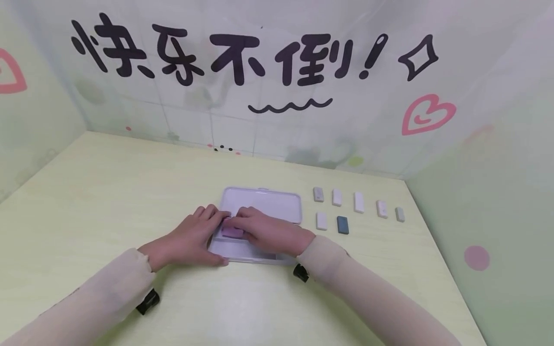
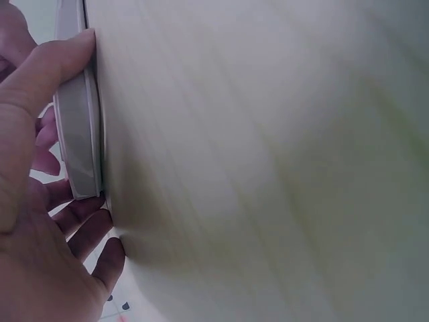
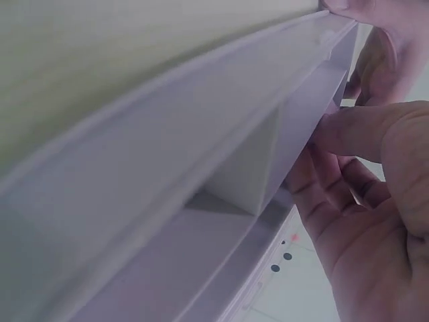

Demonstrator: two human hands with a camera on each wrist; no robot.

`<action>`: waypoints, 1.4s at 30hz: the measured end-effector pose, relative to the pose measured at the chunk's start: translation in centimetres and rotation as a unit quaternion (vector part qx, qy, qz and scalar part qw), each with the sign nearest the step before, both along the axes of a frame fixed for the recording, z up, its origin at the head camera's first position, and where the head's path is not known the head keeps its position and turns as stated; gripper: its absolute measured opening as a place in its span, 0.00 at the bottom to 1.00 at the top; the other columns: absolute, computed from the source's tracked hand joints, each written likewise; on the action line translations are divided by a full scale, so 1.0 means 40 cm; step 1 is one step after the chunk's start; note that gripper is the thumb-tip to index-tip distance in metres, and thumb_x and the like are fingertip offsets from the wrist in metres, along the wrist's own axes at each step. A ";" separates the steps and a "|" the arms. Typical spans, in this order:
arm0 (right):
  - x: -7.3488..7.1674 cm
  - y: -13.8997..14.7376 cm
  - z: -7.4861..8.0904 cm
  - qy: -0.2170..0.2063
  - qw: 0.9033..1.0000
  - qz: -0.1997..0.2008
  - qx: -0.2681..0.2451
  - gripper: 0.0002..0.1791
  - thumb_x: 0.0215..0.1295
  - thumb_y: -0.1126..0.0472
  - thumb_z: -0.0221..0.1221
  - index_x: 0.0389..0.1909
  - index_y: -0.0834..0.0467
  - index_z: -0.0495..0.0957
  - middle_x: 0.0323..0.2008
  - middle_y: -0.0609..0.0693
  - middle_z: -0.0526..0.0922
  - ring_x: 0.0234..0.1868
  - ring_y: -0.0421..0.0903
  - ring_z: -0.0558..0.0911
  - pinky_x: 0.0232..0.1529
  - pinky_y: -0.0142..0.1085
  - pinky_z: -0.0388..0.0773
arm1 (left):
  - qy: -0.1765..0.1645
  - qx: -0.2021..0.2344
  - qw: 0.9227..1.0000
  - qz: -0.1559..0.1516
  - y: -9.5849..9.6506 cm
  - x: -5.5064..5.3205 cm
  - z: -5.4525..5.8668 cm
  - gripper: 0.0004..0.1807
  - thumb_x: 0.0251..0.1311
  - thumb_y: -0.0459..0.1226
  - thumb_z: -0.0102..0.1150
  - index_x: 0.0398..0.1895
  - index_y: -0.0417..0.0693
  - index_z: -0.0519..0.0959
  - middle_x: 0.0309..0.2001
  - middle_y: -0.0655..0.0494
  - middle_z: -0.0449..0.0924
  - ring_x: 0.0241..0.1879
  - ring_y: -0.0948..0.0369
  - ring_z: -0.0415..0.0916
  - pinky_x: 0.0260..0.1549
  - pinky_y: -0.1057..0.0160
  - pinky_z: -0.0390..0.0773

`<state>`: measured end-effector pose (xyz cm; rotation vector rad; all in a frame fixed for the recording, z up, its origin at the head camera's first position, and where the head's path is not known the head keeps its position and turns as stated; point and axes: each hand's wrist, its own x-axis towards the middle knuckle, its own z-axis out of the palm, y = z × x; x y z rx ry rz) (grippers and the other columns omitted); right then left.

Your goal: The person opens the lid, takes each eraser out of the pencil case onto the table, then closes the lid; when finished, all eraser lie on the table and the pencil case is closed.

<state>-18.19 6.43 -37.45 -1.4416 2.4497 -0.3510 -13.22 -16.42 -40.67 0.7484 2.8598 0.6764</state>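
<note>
A white plastic pencil case lies on the table with its lid folded back, and dividers split its tray. My left hand grips the case's left end, thumb on the front wall and fingers around the far side. In the left wrist view that thumb lies against the case wall. Inside the left part of the tray sits a pinkish-purple eraser. My right hand reaches over the tray and pinches it. From the right wrist, the thumb and fingers dip into the case, hiding most of the eraser.
Right of the case, several small blocks like erasers stand in two loose rows, among them a white one, a grey one and a dark blue one. Printed panels wall the table's back and sides.
</note>
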 end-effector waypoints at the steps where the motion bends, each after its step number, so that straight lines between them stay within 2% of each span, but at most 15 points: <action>1: -0.001 -0.001 0.000 -0.003 1.000 0.002 0.001 0.24 0.80 0.65 0.53 0.73 0.48 0.74 0.52 0.48 0.81 0.53 0.42 0.77 0.55 0.28 0.75 | -0.001 0.002 1.000 0.000 0.000 0.001 0.000 0.53 0.46 0.59 0.79 0.71 0.41 0.69 0.54 0.52 0.70 0.49 0.55 0.64 0.46 0.57 0.68; 4: -0.003 -0.005 0.003 -0.012 1.000 0.007 0.009 0.24 0.80 0.63 0.54 0.73 0.47 0.74 0.47 0.49 0.79 0.46 0.41 0.75 0.47 0.27 0.72 | -0.005 0.007 1.000 -0.001 0.000 0.004 -0.001 0.53 0.46 0.58 0.79 0.71 0.41 0.69 0.53 0.53 0.70 0.49 0.55 0.63 0.46 0.58 0.67; 6: -0.004 -0.007 0.005 -0.017 1.000 0.008 0.015 0.24 0.80 0.65 0.54 0.72 0.46 0.75 0.45 0.49 0.79 0.44 0.41 0.74 0.45 0.26 0.71 | -0.008 0.007 1.000 -0.001 0.001 0.004 -0.002 0.53 0.46 0.58 0.79 0.72 0.41 0.69 0.53 0.53 0.70 0.49 0.56 0.63 0.46 0.58 0.67; 9: -0.007 -0.010 0.005 -0.018 1.000 0.008 0.019 0.24 0.79 0.66 0.54 0.71 0.47 0.76 0.46 0.49 0.79 0.45 0.41 0.75 0.46 0.26 0.72 | -0.007 0.005 1.000 0.000 0.003 0.004 -0.002 0.53 0.46 0.59 0.78 0.72 0.42 0.68 0.53 0.53 0.70 0.50 0.56 0.63 0.46 0.57 0.67; 15: -0.013 -0.012 0.001 -0.016 1.000 -0.001 0.008 0.20 0.80 0.63 0.55 0.68 0.50 0.76 0.50 0.47 0.80 0.48 0.40 0.77 0.53 0.28 0.75 | -0.003 -0.002 1.000 0.001 0.002 0.002 0.003 0.53 0.46 0.59 0.78 0.72 0.43 0.68 0.54 0.53 0.70 0.50 0.55 0.64 0.46 0.57 0.67; 19: -0.009 -0.007 0.004 -0.013 1.000 -0.005 0.002 0.21 0.77 0.65 0.57 0.68 0.53 0.77 0.52 0.48 0.82 0.50 0.40 0.79 0.56 0.28 0.77 | -0.002 -0.003 1.000 0.001 0.002 0.003 0.002 0.54 0.45 0.60 0.79 0.72 0.41 0.69 0.54 0.52 0.70 0.50 0.54 0.64 0.46 0.57 0.68; 26: -0.008 0.002 0.001 0.003 1.000 -0.016 -0.006 0.19 0.76 0.64 0.59 0.65 0.52 0.78 0.49 0.47 0.82 0.45 0.39 0.79 0.51 0.27 0.77 | 0.006 -0.001 1.000 0.001 0.002 0.003 -0.003 0.55 0.44 0.60 0.79 0.71 0.41 0.69 0.53 0.52 0.70 0.49 0.55 0.64 0.46 0.57 0.67; 35: -0.022 0.042 0.002 -0.068 0.993 -0.078 -0.049 0.24 0.71 0.60 0.67 0.66 0.57 0.78 0.44 0.44 0.82 0.44 0.36 0.79 0.50 0.26 0.78 | -0.013 -0.003 1.000 0.010 0.005 0.004 0.003 0.56 0.45 0.60 0.79 0.73 0.40 0.67 0.55 0.51 0.70 0.51 0.53 0.64 0.48 0.55 0.68; 42: -0.018 0.113 0.014 -0.125 0.974 -0.138 -0.127 0.25 0.67 0.64 0.69 0.63 0.61 0.78 0.42 0.47 0.84 0.44 0.39 0.81 0.50 0.28 0.82 | -0.016 -0.005 1.000 0.017 0.008 0.004 0.002 0.56 0.44 0.59 0.80 0.73 0.41 0.67 0.55 0.51 0.70 0.51 0.54 0.64 0.48 0.56 0.68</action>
